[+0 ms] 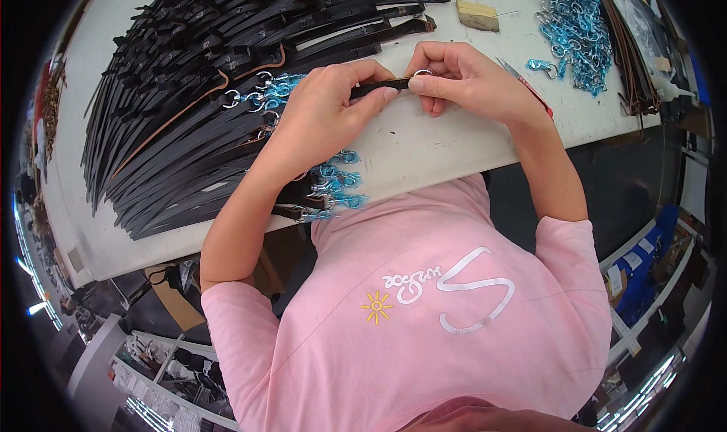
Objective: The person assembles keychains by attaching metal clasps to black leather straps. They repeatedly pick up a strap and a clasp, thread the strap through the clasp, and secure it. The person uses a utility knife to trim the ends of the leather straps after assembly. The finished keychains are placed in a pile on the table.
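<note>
Over the white table, both my hands are closed on one short end of a black strap (390, 84). My left hand (322, 106) pinches it between thumb and fingers. At its other end, my right hand (466, 84) grips the strap beside a silver metal ring (422, 73); whether the ring is threaded through it is hard to make out. Under and beside my left forearm lie black straps (170, 186) with blue-wrapped metal clasps (337, 182) at their ends. More blue-wrapped clasps (276, 91) lie just left of my left hand.
A large heap of black straps (189, 61) covers the table's left and far side. At the far right are a pile of blue-wrapped clasps (572, 34), brown straps (632, 61) and a white bottle (670, 90). A yellowish block (477, 15) lies beyond my hands, a red-handled tool (539, 99) by my right wrist.
</note>
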Motion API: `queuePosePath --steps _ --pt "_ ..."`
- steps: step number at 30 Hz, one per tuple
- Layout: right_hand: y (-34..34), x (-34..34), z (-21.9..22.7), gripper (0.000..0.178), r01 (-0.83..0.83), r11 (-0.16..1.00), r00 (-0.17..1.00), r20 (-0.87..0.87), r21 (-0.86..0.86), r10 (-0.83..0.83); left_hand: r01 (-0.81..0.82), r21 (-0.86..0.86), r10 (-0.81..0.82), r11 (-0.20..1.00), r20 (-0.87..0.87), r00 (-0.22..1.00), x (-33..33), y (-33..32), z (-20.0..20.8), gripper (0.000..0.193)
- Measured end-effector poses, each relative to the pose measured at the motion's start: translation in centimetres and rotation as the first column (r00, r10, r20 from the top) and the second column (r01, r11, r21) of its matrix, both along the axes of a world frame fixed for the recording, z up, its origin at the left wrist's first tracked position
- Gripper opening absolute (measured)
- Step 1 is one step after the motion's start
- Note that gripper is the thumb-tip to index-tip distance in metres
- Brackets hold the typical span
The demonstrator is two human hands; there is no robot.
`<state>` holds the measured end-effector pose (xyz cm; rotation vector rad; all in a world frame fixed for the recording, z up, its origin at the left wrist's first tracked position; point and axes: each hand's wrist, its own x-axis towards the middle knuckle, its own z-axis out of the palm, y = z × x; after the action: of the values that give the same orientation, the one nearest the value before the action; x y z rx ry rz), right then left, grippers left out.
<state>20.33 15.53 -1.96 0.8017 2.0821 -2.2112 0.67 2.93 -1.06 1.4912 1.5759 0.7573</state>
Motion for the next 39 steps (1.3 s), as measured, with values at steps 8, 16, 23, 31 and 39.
queuePosePath --steps 8,16,23,31,39 --pt "-0.3 0.0 0.1 0.016 0.011 1.0 1.0 0.005 0.025 -0.011 -0.031 -0.011 0.03 0.999 -0.037 0.999 0.3 0.2 -0.1 0.02" --pt "-0.5 0.1 -0.2 0.015 0.025 0.999 0.999 -0.026 0.038 -0.024 -0.03 -0.091 0.035 0.995 0.051 0.998 0.0 0.4 -0.4 0.017" --pt "-0.1 0.1 -0.1 0.019 0.014 1.0 0.999 -0.04 0.014 -0.014 -0.03 0.291 0.096 0.956 -0.215 0.972 0.6 -0.5 -0.5 0.022" --pt "0.1 0.1 -0.1 0.019 0.01 1.0 0.999 -0.049 0.008 -0.009 -0.047 0.289 0.123 0.956 -0.253 0.96 0.7 -0.6 -0.4 0.019" --pt "-0.4 0.1 0.2 0.017 0.026 0.999 0.996 -0.084 0.018 -0.024 -0.048 0.35 0.134 0.935 -0.224 0.965 0.4 -0.9 0.1 0.018"
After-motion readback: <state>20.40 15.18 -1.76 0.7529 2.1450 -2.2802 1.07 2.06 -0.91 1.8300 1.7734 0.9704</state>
